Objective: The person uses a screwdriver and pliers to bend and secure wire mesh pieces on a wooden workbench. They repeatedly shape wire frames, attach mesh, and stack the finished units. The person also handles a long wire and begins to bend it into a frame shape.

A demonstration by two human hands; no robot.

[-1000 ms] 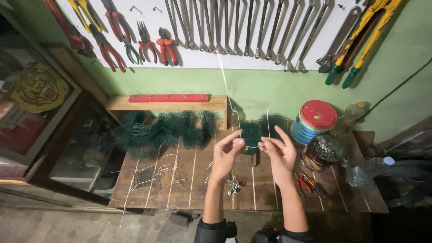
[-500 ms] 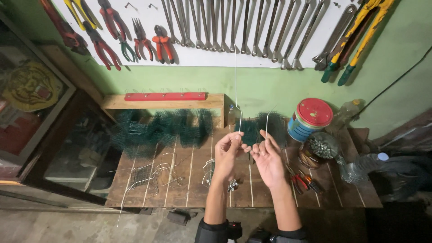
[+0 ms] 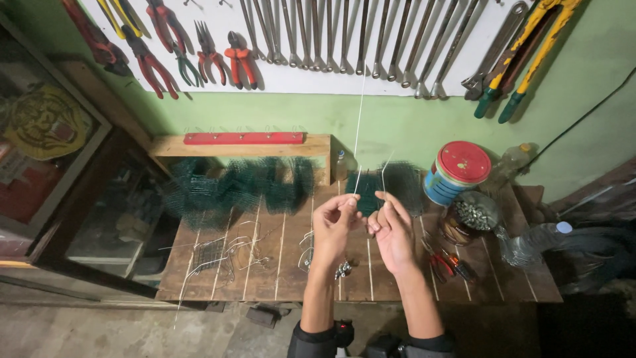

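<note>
- A thin pale wire is being pinched between the fingertips of the left hand at the centre of the frame, while the right hand is being held just beside it, its fingers closed on a second short strand and a small piece of dark green wire mesh.
- The step in hand is being judged as a twisting or tying of wire onto the mesh piece (the knot itself is too small to be made out).
- A fine, steady pull with both hands kept close together is being called for next, by this judgement.
- The long wire is being stretched upward toward the row of spanners at the top of the frame.
- Open room is being left on the slatted wooden bench left of centre, though loose bent wires are lying there.
- Right of centre, room is being crowded by a red-lidded tin, a bowl of small metal parts and red-handled pliers.
- The near bench edge is lying just below the wrists.
</note>
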